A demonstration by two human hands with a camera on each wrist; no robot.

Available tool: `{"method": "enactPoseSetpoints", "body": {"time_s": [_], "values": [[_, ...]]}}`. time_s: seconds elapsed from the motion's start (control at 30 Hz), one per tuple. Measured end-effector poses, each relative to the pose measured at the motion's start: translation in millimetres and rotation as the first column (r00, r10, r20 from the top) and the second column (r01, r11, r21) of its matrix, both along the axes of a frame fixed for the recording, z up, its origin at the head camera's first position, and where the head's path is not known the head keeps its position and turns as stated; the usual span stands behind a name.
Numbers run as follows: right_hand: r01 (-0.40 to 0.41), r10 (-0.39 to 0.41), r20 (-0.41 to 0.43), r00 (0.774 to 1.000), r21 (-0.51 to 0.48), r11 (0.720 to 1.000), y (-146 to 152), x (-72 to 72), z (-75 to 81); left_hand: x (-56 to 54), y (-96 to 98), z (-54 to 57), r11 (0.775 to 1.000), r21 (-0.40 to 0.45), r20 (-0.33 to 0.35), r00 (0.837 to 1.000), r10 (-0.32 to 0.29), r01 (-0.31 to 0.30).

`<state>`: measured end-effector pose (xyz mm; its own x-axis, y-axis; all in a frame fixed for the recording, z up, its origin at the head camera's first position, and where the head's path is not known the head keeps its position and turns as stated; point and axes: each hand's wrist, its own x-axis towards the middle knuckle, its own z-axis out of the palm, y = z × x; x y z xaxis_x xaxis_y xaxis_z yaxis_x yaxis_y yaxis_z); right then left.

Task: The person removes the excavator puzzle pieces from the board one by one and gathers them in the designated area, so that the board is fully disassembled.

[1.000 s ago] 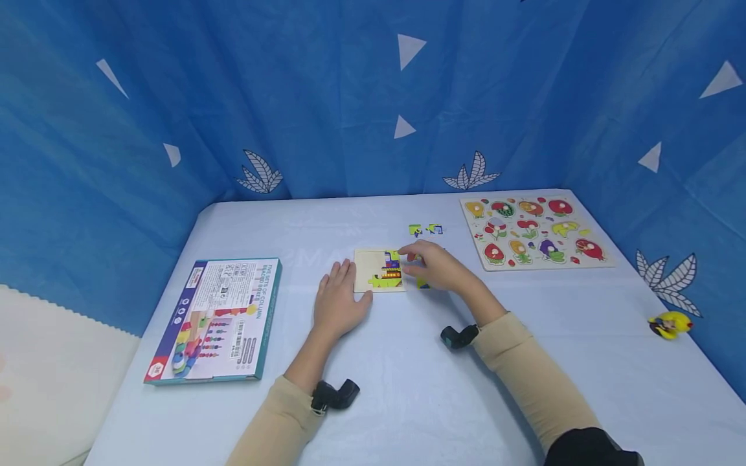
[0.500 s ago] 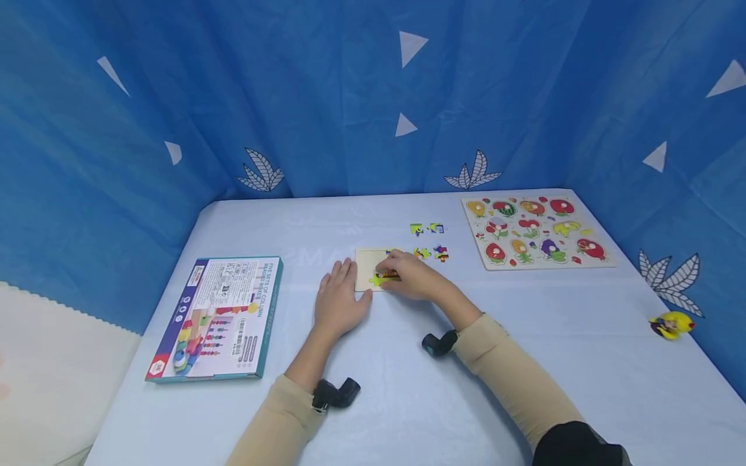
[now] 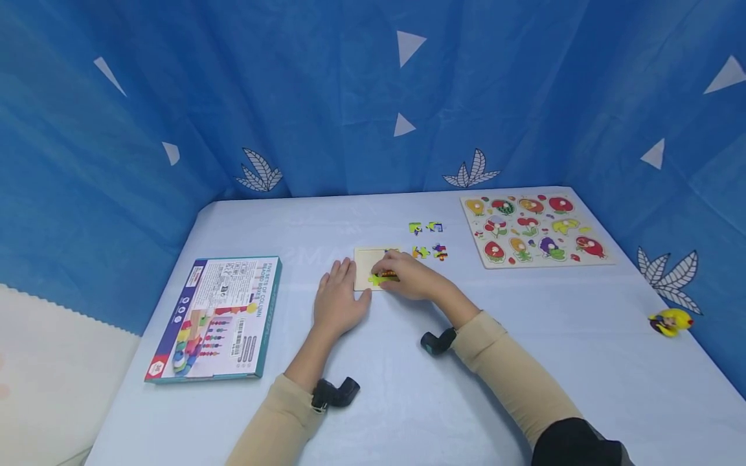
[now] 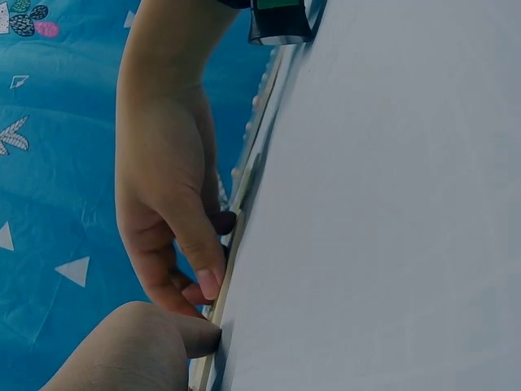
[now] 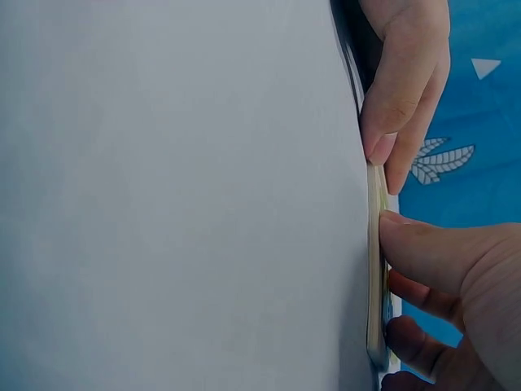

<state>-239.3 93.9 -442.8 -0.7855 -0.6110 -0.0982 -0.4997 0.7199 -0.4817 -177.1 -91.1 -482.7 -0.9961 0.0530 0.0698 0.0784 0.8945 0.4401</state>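
A small wooden puzzle board (image 3: 364,260) lies flat on the table in the head view, its left part bare wood. My left hand (image 3: 340,309) rests with straight fingers along its left edge, thumb at the lower edge. My right hand (image 3: 412,277) reaches in from the right, covering much of the board's right side. Its curled thumb and index finger pinch at a yellow-green puzzle piece (image 3: 375,280) in the lower part. In the right wrist view that hand's thumb (image 5: 423,244) and fingertips meet the board, which shows edge-on. Loose puzzle pieces (image 3: 421,252) lie beyond the right hand.
More loose pieces (image 3: 434,227) lie farther back. A fruit peg puzzle (image 3: 539,230) sits at the back right. On the left lies a flat bead-toy box (image 3: 218,320). A small yellow toy figure (image 3: 671,322) is near the right table edge. Blue curtains enclose the table.
My right hand has moved left from the board's right edge onto its pieces, then stayed there almost still. Loose pieces that it covered now show. The left hand has not moved.
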Motion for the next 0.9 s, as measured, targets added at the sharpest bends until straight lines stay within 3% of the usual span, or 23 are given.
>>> {"method": "enactPoseSetpoints", "body": {"time_s": [0.4,0.9], "values": [[-0.025,0.026,0.065,0.998,-0.024,0.999,-1.9,-5.6,2.7,-1.1,-0.5,-2.1,1.0,0.017,-0.011,1.0,0.004,-0.004],[-0.028,0.03,0.061,0.998,-0.04,0.999,-2.9,-8.5,-1.6,0.2,-0.7,-0.4,1.0,0.027,-0.007,1.0,0.004,-0.003]]}}
